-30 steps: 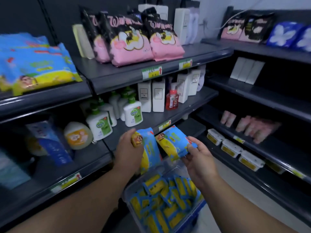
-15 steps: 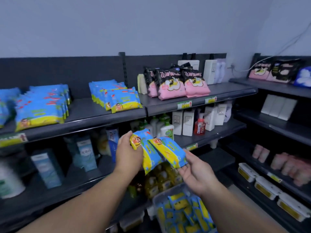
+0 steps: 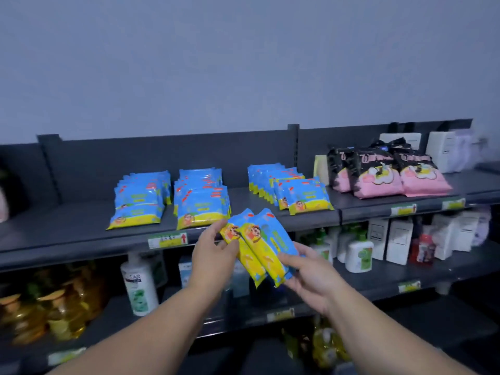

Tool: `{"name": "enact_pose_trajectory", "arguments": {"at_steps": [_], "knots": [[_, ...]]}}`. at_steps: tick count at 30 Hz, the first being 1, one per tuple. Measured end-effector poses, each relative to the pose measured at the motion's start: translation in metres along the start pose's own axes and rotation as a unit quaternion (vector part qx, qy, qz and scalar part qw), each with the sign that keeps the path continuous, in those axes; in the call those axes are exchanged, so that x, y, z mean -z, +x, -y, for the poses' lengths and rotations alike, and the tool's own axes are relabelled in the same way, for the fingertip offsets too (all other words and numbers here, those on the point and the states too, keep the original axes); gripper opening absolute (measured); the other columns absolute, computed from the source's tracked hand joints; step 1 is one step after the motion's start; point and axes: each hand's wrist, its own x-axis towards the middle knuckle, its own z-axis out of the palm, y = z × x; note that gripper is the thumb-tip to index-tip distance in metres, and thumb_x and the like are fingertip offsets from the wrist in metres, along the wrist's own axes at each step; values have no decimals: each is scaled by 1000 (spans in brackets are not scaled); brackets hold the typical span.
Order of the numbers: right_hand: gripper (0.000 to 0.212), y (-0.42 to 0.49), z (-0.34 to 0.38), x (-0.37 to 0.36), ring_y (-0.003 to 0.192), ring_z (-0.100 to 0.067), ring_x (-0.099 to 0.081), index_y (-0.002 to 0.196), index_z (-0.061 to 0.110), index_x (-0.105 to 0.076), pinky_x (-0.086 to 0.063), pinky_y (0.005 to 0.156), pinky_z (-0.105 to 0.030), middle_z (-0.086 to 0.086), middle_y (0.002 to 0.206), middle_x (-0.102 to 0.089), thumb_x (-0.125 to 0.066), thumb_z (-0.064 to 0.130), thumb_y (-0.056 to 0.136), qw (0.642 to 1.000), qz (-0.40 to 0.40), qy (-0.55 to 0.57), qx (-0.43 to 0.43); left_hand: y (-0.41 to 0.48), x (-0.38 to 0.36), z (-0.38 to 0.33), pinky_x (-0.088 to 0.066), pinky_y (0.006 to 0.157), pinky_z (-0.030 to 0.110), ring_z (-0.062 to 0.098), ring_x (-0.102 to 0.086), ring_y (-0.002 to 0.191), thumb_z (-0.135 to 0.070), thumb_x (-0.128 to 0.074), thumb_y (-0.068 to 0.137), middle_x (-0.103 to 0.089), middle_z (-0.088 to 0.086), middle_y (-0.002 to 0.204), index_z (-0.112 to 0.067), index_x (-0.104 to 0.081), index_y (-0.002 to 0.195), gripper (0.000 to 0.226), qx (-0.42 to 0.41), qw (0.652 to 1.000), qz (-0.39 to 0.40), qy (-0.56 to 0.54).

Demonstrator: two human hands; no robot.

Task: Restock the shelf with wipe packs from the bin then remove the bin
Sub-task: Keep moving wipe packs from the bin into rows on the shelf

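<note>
a shop: dark shelves [image 3: 81,240] with price tags [image 3: 167,240] and stocked toiletries [image 3: 358,253].

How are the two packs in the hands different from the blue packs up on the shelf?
The held packs are up in the air, tilted, gripped by the left hand and right hand; the shelf packs rest on the top shelf. The held packs are only two, side by side; the shelf packs fill several rows. Both wear the same blue and yellow wrapper.
</note>
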Motion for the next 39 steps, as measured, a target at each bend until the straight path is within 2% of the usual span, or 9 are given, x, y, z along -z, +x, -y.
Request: {"name": "enact_pose_trajectory", "arguments": {"at_steps": [1, 6, 12, 17, 23, 29, 32, 36, 39], "knots": [[30, 9, 0, -14, 66, -20, -70, 114, 3, -57, -57, 54, -31, -16, 98, -72, -59, -9, 87, 1000, -6, -13, 6, 11, 20, -3, -53, 65, 23, 18, -46, 61, -14, -66, 80, -63, 13, 82, -26, -60, 121, 43, -3, 1000, 6, 3], [58, 45, 6, -89, 73, -16, -70, 132, 14, -46, -55, 55, -29, -9, 111, -69, -65, -8, 82, 995, 18, -100, 16, 65, 118, -18, -56, 68, 29, 17, -65, 83, -8, -63, 89, -64, 5, 112, -25, -60, 112, 28, 16, 998, 55, 19], [60, 78, 3, -171, 56, -14, -62, 132, 25, -47, -45, 47, -26, -10, 101, -68, -67, -5, 84, 974, 52, -216, 38, 109, 208, -26, -54, 55, 23, 12, -63, 62, 2, -59, 90, -69, 1, 82, -20, -61, 113, 32, 104, 979, 174, 32], [63, 114, -15, -217, 81, -25, -64, 132, 23, -48, -53, 67, -33, -11, 109, -66, -71, -5, 80, 966, 30, -253, 53, 142, 250, -13, -53, 51, 22, 11, -65, 61, 5, -59, 89, -71, 4, 86, -17, -57, 112, 32, 111, 987, 113, 10], [65, 151, -22, -266, 64, -8, -54, 135, 29, -41, -41, 49, -18, 1, 108, -57, -74, 12, 82, 902, -32, -411, 124, 177, 273, 10, -51, 48, 21, 14, -65, 68, 4, -59, 89, -69, 12, 99, -9, -52, 128, 41, 104, 994, 39, -3], [76, 188, -29, -288, 110, -22, -56, 146, 23, -31, -45, 89, -27, -6, 129, -52, -72, 15, 83, 825, -13, -555, 109, 203, 283, 30, -57, 65, 32, 17, -65, 73, -4, -63, 87, -71, 3, 92, -12, -65, 106, 21, 101, 982, -25, 156], [76, 203, -35, -290, 121, -23, -51, 148, 19, -29, -42, 100, -29, -6, 135, -50, -70, 16, 84, 801, 3, -593, 84, 212, 286, 21, -41, 61, 26, 18, -56, 67, -16, -58, 86, -65, -1, 77, -16, -66, 83, 8, 122, 952, -17, 281], [73, 224, -42, -293, 115, -25, -57, 145, 15, -34, -47, 99, -34, -7, 127, -54, -72, 15, 82, 813, 26, -581, 35, 226, 285, 10, -38, 59, 24, 15, -52, 61, -52, -61, 84, -62, -1, 69, -12, -62, 69, 42, 166, 941, 16, 293], [72, 235, -45, -293, 112, -24, -60, 144, 14, -35, -49, 98, -37, -8, 126, -58, -71, 11, 82, 834, 39, -550, 13, 232, 279, 11, -36, 46, 17, 5, -50, 46, -44, -77, 75, -59, -11, 51, -16, -64, 62, 34, 175, 950, 55, 253]]}}
